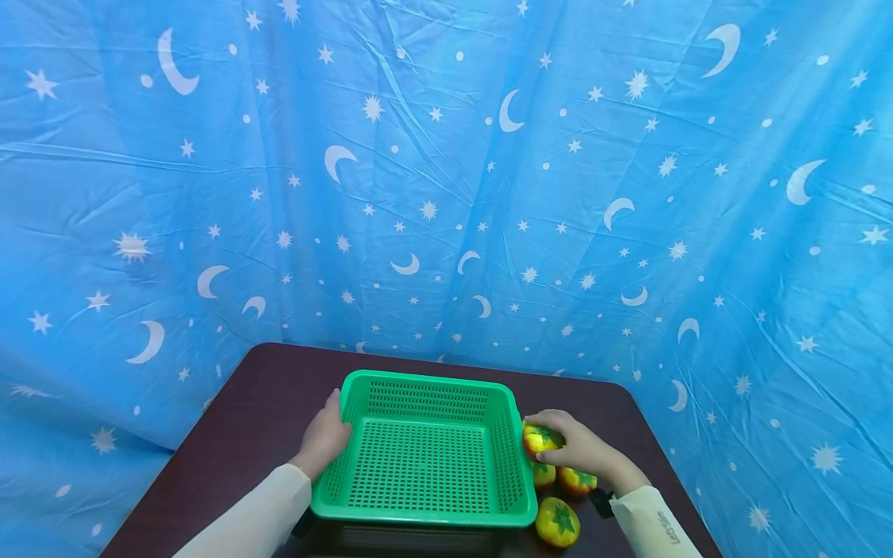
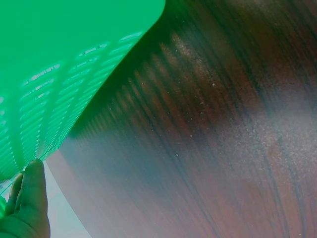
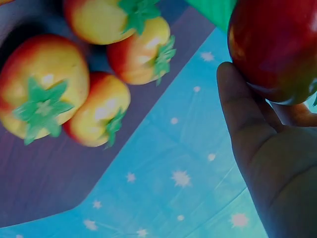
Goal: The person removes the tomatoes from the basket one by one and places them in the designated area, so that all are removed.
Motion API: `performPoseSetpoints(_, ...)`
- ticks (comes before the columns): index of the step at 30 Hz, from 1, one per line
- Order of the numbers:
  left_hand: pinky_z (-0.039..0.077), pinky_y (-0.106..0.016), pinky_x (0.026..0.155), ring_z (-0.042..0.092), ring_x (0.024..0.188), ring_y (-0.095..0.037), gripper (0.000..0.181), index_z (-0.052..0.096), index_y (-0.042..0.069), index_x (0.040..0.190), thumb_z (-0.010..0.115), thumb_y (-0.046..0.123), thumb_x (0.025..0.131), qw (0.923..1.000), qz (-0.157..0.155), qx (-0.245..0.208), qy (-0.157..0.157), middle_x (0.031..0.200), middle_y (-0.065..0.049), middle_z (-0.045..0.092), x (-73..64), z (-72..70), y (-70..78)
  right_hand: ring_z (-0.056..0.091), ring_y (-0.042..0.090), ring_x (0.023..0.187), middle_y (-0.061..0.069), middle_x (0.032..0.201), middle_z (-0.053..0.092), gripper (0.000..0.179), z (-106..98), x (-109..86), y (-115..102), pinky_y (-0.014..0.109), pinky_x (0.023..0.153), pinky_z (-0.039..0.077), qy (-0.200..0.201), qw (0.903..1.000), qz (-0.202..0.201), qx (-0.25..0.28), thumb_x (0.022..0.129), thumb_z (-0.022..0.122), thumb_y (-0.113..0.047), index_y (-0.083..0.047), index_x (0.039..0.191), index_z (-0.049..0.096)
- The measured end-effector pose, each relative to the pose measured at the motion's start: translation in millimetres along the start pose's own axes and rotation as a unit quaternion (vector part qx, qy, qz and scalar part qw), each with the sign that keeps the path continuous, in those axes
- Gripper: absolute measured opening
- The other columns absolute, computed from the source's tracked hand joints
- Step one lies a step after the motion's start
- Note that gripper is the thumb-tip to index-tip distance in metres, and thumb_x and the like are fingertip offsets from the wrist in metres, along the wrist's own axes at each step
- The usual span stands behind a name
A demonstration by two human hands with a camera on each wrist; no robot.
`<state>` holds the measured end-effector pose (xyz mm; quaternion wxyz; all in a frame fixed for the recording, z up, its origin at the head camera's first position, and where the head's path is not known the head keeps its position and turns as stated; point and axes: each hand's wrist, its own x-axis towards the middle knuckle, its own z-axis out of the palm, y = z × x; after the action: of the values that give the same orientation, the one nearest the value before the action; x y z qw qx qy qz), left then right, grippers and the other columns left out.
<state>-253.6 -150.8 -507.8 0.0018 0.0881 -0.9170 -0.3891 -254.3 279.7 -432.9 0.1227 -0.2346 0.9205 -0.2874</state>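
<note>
My right hand (image 1: pixel 582 447) holds a red-and-yellow tomato (image 1: pixel 541 440) with a green star-shaped leaf top, just outside the basket's right rim. The right wrist view shows the held tomato's dark red, glossy skin (image 3: pixel 277 49) against the fingers. On the left side, my left hand (image 1: pixel 326 435) grips the rim of a green plastic basket (image 1: pixel 418 518), thumb at the edge. In the left wrist view, fingers (image 2: pixel 33 188) lie by the basket's slotted wall (image 2: pixel 54 89); their full hold is hidden. Nothing lies in the basket.
Several more tomatoes lie on the dark brown table (image 1: pixel 279 387) right of the basket, including one near the front (image 1: pixel 557 521) and one under the right hand (image 1: pixel 577 481). A blue curtain (image 1: pixel 446 194) with moons and stars hangs behind and beside the table.
</note>
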Motion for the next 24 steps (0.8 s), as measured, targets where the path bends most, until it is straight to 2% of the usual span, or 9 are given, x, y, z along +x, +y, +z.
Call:
performPoseSetpoints(8, 0.046, -0.057, 0.091, 0.048, 0.122, -0.046, 0.071, 0.005, -0.003, 0.15, 0.045, 0.006, 0.092, 1.0, -0.001, -0.002, 0.0, 0.14, -0.033, 0.04, -0.4, 0.3, 0.0, 0.045, 0.029, 0.116, 0.012, 0.137, 0.046, 0.053, -1, -12.7, 14, 0.036, 0.083, 0.05, 0.018, 0.9996, 0.019, 0.007, 0.083, 0.068, -0.028, -0.019, 0.132, 0.053)
performPoseSetpoints(13, 0.046, -0.058, 0.091, 0.048, 0.122, -0.046, 0.072, 0.004, -0.003, 0.15, 0.045, 0.006, 0.092, 1.0, -0.002, -0.001, 0.0, 0.139, -0.033, 0.04, -1.9, 0.0, -0.7, 0.045, 0.028, 0.117, 0.01, 0.135, 0.048, 0.052, -3, -21.0, 19, 0.04, 0.085, 0.048, 0.027, 0.9994, 0.022, 0.009, 0.083, 0.069, -0.028, -0.021, 0.132, 0.053)
performPoseSetpoints(18, 0.044, -0.059, 0.093, 0.045, 0.125, -0.047, 0.071, 0.003, -0.003, 0.15, 0.044, 0.006, 0.092, 1.0, -0.005, -0.003, -0.003, 0.142, -0.032, 0.037, -3.2, -1.0, 0.4, 0.045, 0.032, 0.12, 0.012, 0.136, 0.047, 0.053, -4, -29.1, 27, 0.042, 0.087, 0.048, 0.034, 0.999, 0.027, 0.005, 0.083, 0.069, -0.028, -0.017, 0.132, 0.053)
performPoseSetpoints(21, 0.044, -0.059, 0.093, 0.044, 0.126, -0.047, 0.071, 0.003, -0.002, 0.15, 0.043, 0.006, 0.093, 0.9999, -0.006, -0.008, -0.003, 0.143, -0.032, 0.035, -4.0, -1.7, 1.7, 0.042, 0.036, 0.124, 0.015, 0.138, 0.045, 0.056, -3, -34.3, 33, 0.047, 0.09, 0.048, 0.04, 0.9984, 0.04, 0.009, 0.082, 0.069, -0.028, -0.013, 0.133, 0.052)
performPoseSetpoints(24, 0.044, -0.06, 0.094, 0.044, 0.126, -0.047, 0.071, 0.003, -0.002, 0.15, 0.043, 0.006, 0.092, 0.9999, -0.007, -0.012, -0.003, 0.143, -0.032, 0.035, -5.6, -2.5, 2.9, 0.042, 0.037, 0.124, 0.017, 0.139, 0.044, 0.057, -2, -40.0, 39, 0.046, 0.089, 0.048, 0.043, 0.9972, 0.059, 0.014, 0.082, 0.069, -0.028, -0.012, 0.133, 0.052)
